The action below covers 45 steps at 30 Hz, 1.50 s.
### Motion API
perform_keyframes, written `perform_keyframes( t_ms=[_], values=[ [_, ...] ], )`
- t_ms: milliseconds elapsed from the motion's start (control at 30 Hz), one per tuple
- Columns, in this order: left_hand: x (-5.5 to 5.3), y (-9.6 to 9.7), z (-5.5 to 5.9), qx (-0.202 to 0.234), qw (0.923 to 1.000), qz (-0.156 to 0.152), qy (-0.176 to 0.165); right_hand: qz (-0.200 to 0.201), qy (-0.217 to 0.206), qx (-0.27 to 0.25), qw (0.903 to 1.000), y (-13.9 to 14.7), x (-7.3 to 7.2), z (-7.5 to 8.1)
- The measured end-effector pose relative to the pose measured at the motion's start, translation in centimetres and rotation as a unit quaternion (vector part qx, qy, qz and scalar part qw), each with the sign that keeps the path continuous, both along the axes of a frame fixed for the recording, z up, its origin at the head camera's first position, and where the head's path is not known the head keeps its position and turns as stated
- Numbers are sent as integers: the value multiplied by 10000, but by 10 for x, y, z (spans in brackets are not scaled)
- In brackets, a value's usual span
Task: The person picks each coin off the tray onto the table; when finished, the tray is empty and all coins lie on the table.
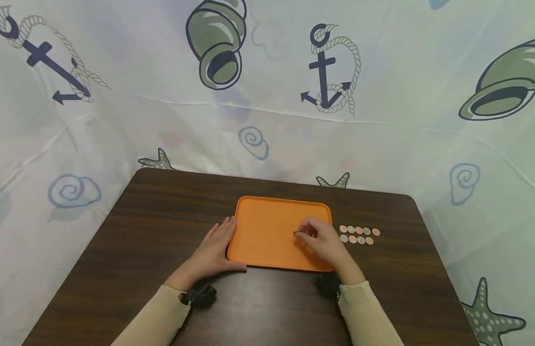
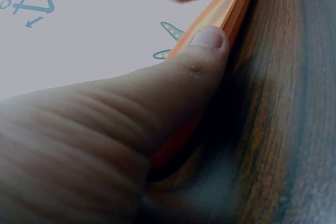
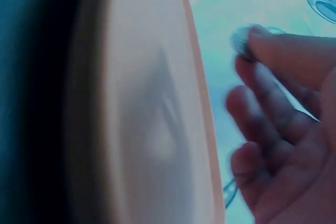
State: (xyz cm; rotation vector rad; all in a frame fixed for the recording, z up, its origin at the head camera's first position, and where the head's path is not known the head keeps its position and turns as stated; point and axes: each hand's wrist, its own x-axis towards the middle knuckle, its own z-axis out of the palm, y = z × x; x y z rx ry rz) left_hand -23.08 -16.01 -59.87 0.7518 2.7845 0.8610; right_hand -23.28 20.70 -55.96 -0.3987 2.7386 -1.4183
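An orange tray (image 1: 263, 228) lies on the dark wooden table. My left hand (image 1: 212, 253) rests at its near left corner, fingers straight along the left side and thumb along the front edge. In the left wrist view that thumb (image 2: 194, 61) lies against the tray's rim. Over the right half of the tray, my right hand (image 1: 325, 244) pinches a coin (image 3: 240, 41) between thumb and fingertips, raised above the tray surface in the right wrist view. The other fingers curl loosely. Right of the tray, several copper and silver coins (image 1: 358, 230) lie flat in two rows.
The brown table (image 1: 163, 211) reaches back to a white curtain (image 1: 284, 139) printed with anchors, shells and starfish. A black wrist camera (image 1: 200, 296) sits on the left wrist, and another (image 1: 328, 284) on the right wrist, close to the tray's front edge.
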Motion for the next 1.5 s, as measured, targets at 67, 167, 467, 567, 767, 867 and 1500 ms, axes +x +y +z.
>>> perform_keyframes(
  t_ms=[67,167,467,567,767,867,1500],
  values=[
    [0,0,0,6,10000,-11,-10,-395,405,-205,9982,11,6,-1],
    [-1,1,-1,3,10000,-44,4,-958,799,-746,9894,31,16,-3],
    [-3,3,1,23,9999,-100,69,-2795,748,-1474,9458,115,45,-25],
    [-3,2,2,5,9999,-91,43,-3494,385,-1864,9174,140,48,-32],
    [-6,0,3,-46,10000,-66,21,-4147,-60,-2106,8852,161,46,-34],
    [-5,-2,3,-22,10000,-70,55,-4108,-251,-1689,8956,162,45,-35],
    [1,0,0,42,10000,-11,-14,-4109,-756,-840,9046,163,48,-32]
  ],
)
